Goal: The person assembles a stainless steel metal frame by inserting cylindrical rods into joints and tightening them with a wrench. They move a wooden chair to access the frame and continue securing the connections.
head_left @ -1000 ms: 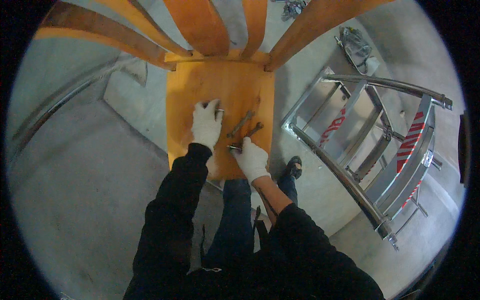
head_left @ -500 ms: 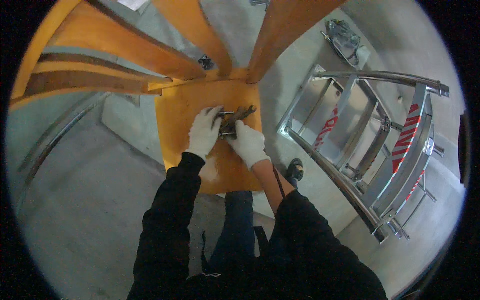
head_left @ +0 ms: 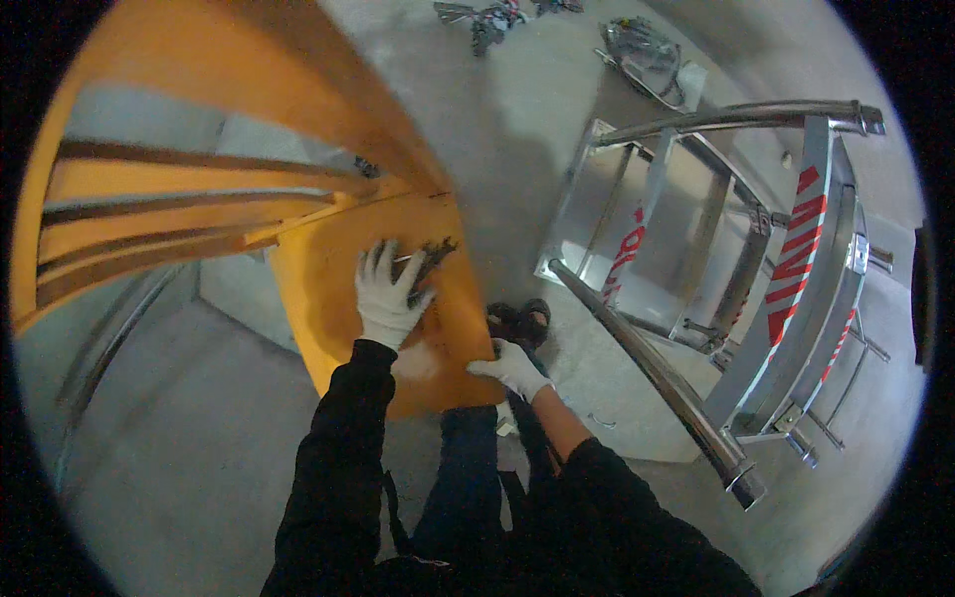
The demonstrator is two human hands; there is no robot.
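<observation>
A yellow wooden chair is in front of me, its flat seat (head_left: pixel 448 368) turned at a slant. My left hand (head_left: pixel 388 298), in a white glove, lies on the seat with fingers spread. It rests against a small group of metal pieces: a dark wrench (head_left: pixel 436 255) sticks out past the fingertips, and part of a thin bright rod (head_left: pixel 403 259) shows between the fingers. The palm hides the rest. At the seat's right edge my gloved right hand (head_left: pixel 513 369) grips the chair, thumb on top, other fingers partly hidden.
The chair's slatted back (head_left: pixel 199 189) rises at the far left. To the right stands a metal frame (head_left: pixel 686 239) with tubular rails and red-striped plates. A clear plastic bag (head_left: pixel 642 50) and tangled small parts (head_left: pixel 487 20) lie on the floor at the back.
My right hand has left the metal pieces and moved down to the seat's right edge. My left hand's fingers have spread out. The chair has turned and shifted left in the view.
</observation>
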